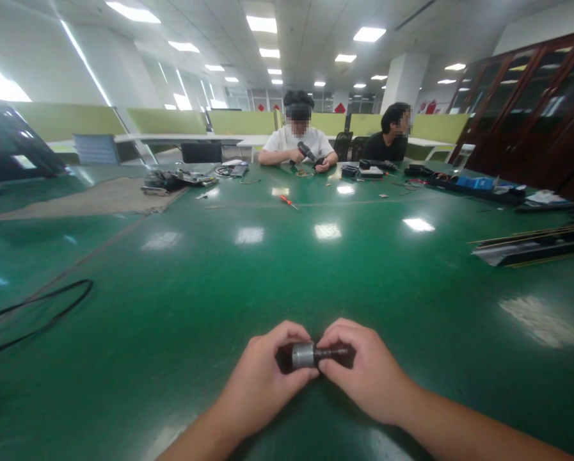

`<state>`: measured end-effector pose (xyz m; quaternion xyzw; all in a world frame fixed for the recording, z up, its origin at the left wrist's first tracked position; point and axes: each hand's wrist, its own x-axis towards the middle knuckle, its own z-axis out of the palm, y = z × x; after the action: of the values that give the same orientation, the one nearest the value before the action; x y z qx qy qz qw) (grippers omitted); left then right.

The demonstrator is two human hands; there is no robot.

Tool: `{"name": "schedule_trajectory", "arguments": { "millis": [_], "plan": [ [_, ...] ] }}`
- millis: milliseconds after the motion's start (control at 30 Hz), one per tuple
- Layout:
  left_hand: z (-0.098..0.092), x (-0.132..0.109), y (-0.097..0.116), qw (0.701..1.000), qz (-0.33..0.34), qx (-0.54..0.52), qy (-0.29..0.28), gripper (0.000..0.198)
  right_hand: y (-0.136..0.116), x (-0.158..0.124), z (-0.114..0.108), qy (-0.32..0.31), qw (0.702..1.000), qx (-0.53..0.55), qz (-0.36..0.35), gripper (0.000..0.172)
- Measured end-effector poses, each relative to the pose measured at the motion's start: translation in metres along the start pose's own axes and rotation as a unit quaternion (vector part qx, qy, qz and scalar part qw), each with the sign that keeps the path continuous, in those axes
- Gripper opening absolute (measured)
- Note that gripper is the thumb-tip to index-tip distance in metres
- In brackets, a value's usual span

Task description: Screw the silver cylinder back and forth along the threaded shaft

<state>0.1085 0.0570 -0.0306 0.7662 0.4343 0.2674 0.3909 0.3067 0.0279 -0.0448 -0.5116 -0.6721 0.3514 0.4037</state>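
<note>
Both my hands meet low over the green table (277, 269) near its front edge. Between them is a small silver cylindrical part (304, 354) with a dark shaft (333, 352) sticking out to the right. My left hand (262, 378) is closed round the silver body. My right hand (363, 371) pinches the dark shaft end with its fingers curled. The piece is held just above the tabletop.
A black cable (41, 307) loops at the left. A red-handled screwdriver (287, 202) lies mid-table. Long dark strips (531, 246) lie at the right. Two people sit at the far side with tools and parts; a blue-topped tray (478, 184) is far right.
</note>
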Motion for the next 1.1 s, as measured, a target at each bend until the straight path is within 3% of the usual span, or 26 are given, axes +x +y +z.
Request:
{"name": "schedule_trajectory", "arguments": {
  "millis": [367, 567, 1100],
  "plan": [
    [-0.0022, 0.0006, 0.0031, 1.000, -0.006, -0.005, 0.010, 0.018, 0.0010, -0.0001, -0.0002, -0.016, 1.000, 0.003, 0.018, 0.011],
    [-0.0009, 0.0002, 0.0023, 1.000, -0.006, 0.001, 0.025, 0.020, 0.0001, 0.0012, -0.0013, -0.021, 0.999, 0.001, 0.029, 0.001],
    [0.0004, -0.0009, 0.0044, 0.998, -0.030, -0.036, 0.042, 0.021, -0.0004, 0.0018, -0.0039, -0.032, 0.999, 0.018, 0.036, 0.003]
  ]
}}
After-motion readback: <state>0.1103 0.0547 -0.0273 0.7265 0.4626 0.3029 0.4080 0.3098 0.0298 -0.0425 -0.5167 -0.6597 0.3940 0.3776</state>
